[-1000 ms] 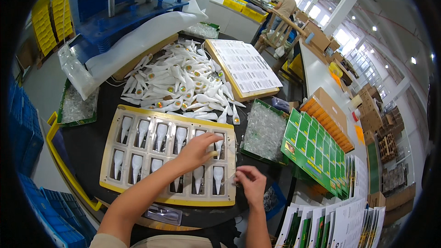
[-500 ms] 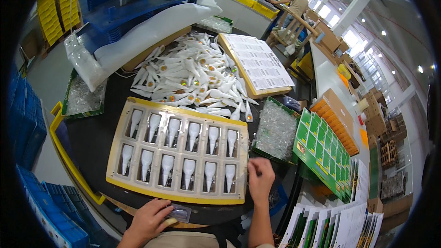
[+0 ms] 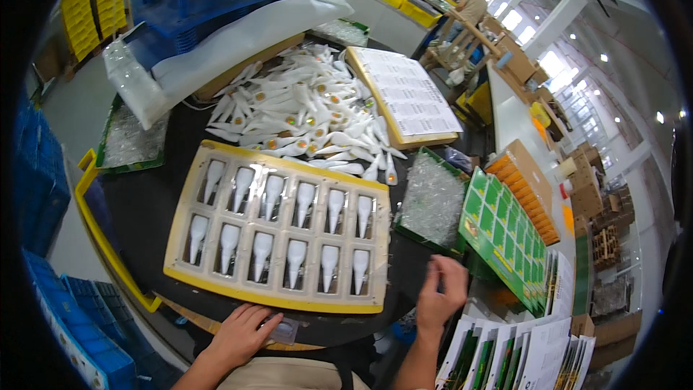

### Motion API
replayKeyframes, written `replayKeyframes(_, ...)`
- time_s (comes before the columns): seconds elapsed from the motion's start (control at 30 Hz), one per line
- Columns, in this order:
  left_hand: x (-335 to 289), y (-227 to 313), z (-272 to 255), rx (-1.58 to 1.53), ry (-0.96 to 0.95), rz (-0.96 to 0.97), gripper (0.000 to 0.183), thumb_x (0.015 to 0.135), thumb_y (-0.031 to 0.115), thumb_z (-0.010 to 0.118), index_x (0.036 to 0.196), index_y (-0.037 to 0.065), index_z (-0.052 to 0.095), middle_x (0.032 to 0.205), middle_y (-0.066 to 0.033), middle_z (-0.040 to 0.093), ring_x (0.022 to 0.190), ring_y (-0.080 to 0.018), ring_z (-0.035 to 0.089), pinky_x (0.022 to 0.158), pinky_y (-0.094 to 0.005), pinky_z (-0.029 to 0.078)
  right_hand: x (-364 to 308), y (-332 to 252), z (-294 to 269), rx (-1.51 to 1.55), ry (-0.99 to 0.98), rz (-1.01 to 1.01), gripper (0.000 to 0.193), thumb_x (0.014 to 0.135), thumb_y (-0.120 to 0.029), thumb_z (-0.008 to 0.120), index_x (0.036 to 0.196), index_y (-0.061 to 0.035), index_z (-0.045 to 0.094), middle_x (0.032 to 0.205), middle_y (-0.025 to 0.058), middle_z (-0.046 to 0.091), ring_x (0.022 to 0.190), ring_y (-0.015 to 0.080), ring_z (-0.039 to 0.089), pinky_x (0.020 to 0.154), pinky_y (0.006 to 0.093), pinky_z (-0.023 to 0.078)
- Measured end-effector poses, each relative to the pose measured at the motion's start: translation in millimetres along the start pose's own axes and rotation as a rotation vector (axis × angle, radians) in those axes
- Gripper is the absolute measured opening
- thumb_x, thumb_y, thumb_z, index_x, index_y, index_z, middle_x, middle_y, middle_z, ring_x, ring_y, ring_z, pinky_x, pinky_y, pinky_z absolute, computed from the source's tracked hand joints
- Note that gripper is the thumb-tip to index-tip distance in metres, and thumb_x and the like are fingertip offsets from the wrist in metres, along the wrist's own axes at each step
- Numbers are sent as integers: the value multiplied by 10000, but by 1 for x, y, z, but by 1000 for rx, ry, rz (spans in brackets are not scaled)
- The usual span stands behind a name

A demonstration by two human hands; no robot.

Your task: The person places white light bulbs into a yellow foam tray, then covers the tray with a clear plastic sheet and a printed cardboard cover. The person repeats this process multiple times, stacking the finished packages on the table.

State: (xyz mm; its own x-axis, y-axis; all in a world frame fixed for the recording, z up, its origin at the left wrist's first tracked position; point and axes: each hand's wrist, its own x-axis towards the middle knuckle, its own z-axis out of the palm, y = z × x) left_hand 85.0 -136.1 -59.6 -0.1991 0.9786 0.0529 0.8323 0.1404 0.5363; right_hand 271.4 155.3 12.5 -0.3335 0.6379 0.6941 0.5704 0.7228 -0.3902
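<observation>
My left hand [image 3: 244, 334] lies at the near edge of the black table, fingers stretched out and apart. A small clear plastic blister [image 3: 286, 331] shows partly from beneath its fingertips; the rest is covered. Curled fingers close my right hand [image 3: 443, 290], which hovers right of the tray's near corner; whether anything is in them cannot be made out. Between the hands and the heap lies a yellow-edged tray [image 3: 274, 299] with two rows of pockets. Each pocket holds a clear blister with a white tapered piece, such as this one [image 3: 329, 269].
Beyond the tray is a heap of white tapered pieces [image 3: 303, 105] with orange spots. Printed sheets [image 3: 404, 90] lie on a board beside it. A green-edged box of clear plastic pieces [image 3: 432, 198] and green printed cards [image 3: 502, 235] stand right. Blue crates [image 3: 79, 325] stand left.
My right hand has moved right, away from the tray's edge. My left hand has shifted slightly and now covers more of the clear blister.
</observation>
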Motion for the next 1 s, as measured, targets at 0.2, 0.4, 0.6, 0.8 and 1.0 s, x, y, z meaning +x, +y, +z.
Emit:
replayKeyframes(0.2, -12, 9, -3, -44, 52, -69, 663, 663, 28, 781, 1298, 58, 593, 1150, -169, 589, 1065, -343, 589, 971, -470, 462, 62, 110, -54, -1085, -202, 362, 743, 736, 56, 675, 1439, -76, 475, 1447, 173, 491, 1363, 370, 426, 1110, 543, 354)
replayKeyframes(0.4, -7, 20, -26, -1232, 2, -450, 745, 757, 25, 840, 1410, 57, 484, 1287, -131, 569, 1198, -272, 587, 1051, -390, 469, -7, 259, -33, -854, -1, 384, 196, 932, -98, 557, 1083, -41, 669, 1021, 182, 671, 898, 389, 658, 734, 503, 538)
replayKeyframes(0.6, -2, 21, -15, -1777, -266, -429, 581, 934, 215, 729, 1410, 8, 468, 1241, -131, 630, 1140, -234, 639, 1015, -379, 506, 14, 184, -65, -1001, -425, 430, 361, 875, -32, 596, 1232, -39, 655, 1003, 189, 674, 880, 419, 656, 761, 512, 526)
replayKeyframes(0.8, 4, 40, -26, -1771, -289, -247, 340, 958, 275, 697, 1209, 55, 629, 1086, -112, 678, 969, -205, 654, 806, -350, 517, 62, 104, -151, -381, -45, 691, 361, 1024, -276, 557, 1142, 59, 623, 1042, 151, 657, 977, 268, 634, 859, 405, 502)
replayKeyframes(1.0, -5, 43, -32, -1588, -255, 3, 288, 1006, 290, 627, 1156, 45, 632, 974, -60, 646, 904, -165, 619, 858, -333, 496, -9, 57, -55, 910, 190, 753, 400, 921, -6, 628, 1305, -34, 518, 1048, 156, 653, 813, 262, 678, 729, 416, 591)
